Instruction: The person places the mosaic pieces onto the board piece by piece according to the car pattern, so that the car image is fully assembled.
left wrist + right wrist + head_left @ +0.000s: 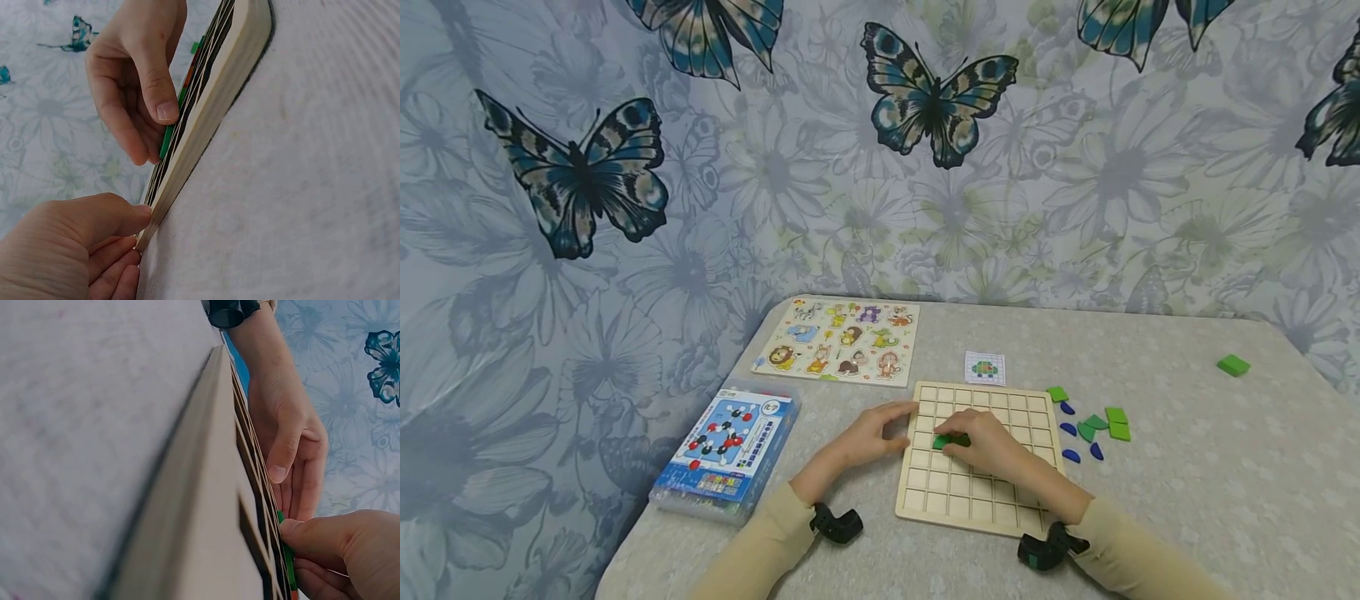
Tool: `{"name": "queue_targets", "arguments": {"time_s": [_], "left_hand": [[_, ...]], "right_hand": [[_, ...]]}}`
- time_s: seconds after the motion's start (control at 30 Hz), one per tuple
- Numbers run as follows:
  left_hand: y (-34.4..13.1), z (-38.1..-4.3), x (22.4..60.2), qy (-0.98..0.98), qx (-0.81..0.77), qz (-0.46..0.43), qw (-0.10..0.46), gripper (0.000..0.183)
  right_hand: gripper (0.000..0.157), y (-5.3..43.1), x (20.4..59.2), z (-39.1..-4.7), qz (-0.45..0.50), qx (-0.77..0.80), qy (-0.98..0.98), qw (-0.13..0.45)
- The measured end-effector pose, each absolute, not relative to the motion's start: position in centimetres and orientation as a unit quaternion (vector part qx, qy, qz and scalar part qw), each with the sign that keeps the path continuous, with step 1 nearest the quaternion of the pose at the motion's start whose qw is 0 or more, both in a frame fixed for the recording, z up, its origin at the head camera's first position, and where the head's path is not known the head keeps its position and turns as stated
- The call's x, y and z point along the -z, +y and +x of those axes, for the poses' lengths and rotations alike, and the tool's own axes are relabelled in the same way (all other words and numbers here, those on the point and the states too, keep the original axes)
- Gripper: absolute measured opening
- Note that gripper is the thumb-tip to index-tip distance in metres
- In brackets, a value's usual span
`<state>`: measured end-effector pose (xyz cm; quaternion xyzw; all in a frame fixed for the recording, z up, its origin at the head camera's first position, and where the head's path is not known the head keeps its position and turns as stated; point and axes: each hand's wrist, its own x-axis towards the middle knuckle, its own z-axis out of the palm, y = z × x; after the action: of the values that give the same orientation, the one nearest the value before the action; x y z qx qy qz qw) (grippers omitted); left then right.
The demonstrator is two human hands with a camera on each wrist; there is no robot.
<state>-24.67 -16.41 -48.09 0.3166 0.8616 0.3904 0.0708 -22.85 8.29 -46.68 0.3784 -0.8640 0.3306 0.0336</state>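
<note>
A pale wooden grid board (925,505) lies on the table in front of me. My left hand (867,437) is at its left side, thumb and forefinger apart and touching the edge, the other fingers loosely bent. Over the grid's upper middle, my right hand (991,447) pinches a green tile (940,443) between thumb and fingers, low against the board. In the left wrist view an orange-red piece (190,75) shows behind that tile along the grid; from above, the right hand covers it. Just behind the board sits a small card (985,368) with a coloured grid pattern.
Right of the board lie loose blue half-rounds (1071,456), dark green quarter-rounds (1086,432) and light green squares (1117,415). A green block (1233,365) stands far right. An animal puzzle board (835,340) and a boxed molecule set (730,454) are on the left.
</note>
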Motion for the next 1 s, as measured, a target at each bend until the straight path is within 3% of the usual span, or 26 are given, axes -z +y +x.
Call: {"name": "queue_targets", "arguments": {"time_s": [0.6,1.0], "left_hand": [[-16.4,-24.6,48.2,0.862,-0.388,0.318,0.074,0.056],[-16.3,-24.6,48.0,0.864,-0.389,0.312,0.067,0.057]], "right_hand": [[0.024,8.4,46.9,-22.6,0.374,-0.365,-0.852,0.037],[0.032,11.2,43.5,-22.9,0.284,-0.508,-0.812,-0.052]]}}
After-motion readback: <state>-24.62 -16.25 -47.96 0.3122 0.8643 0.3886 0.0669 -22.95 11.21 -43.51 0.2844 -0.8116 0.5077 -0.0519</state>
